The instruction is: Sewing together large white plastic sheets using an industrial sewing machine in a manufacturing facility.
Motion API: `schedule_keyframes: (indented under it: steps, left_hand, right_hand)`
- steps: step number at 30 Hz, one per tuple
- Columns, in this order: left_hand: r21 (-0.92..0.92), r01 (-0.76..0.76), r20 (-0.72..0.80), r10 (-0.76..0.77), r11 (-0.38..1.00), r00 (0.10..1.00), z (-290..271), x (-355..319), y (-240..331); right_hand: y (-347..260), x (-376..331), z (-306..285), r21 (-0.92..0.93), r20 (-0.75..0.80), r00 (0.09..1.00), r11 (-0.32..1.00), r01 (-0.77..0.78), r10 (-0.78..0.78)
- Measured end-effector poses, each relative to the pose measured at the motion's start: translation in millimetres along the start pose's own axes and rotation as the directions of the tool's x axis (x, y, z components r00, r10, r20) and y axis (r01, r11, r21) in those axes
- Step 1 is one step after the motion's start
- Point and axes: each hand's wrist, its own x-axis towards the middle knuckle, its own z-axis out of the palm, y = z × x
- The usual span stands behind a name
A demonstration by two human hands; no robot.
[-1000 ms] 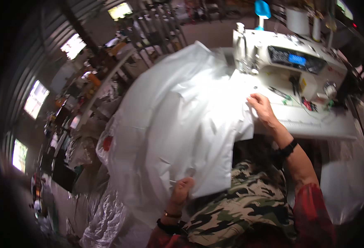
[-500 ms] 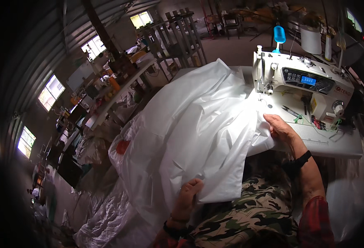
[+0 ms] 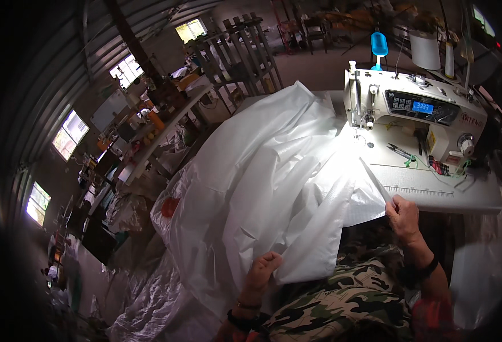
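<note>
A large sheet of white, slightly shiny fabric (image 3: 262,171) spreads over the table and hangs down its left and near sides. Its right part runs under the lit needle area of a white sewing machine (image 3: 433,94). My right hand (image 3: 403,218) pinches the sheet's right edge at the table's near rim, drawing that edge taut toward me. At the lower middle, my left hand (image 3: 262,269) is closed on the near part of the sheet, above my lap. The fingertips of the left hand are partly hidden by folds.
Black snips (image 3: 400,153) with green thread lie on the machine bed. Thread cones (image 3: 425,52) and a blue lamp-like fitting (image 3: 379,44) stand behind the machine. A grey metal rack (image 3: 242,57) and a cluttered bench (image 3: 165,117) are farther left. Crumpled translucent sheeting (image 3: 142,302) lies at lower left.
My right hand has moved toward me and slightly right, from beside the needle area to the table's near rim, pulling the fabric's edge along. My left hand has barely moved.
</note>
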Motion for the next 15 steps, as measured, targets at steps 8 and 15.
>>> schedule_keyframes:
  steps: [8, 15]
  left_hand:
    - [0.215, 0.000, -0.050, 0.011, 0.977, 0.999, 18, -6, 17]
    - [0.709, -0.193, -0.001, 0.275, 0.678, 0.962, 64, -6, 68]
  right_hand:
    - [-42, -33, 33, 0.565, 0.744, 0.664, 0.608, -0.558, -0.082]
    - [-51, -51, 86, 0.709, 0.608, 0.791, 0.494, -0.503, -0.067]
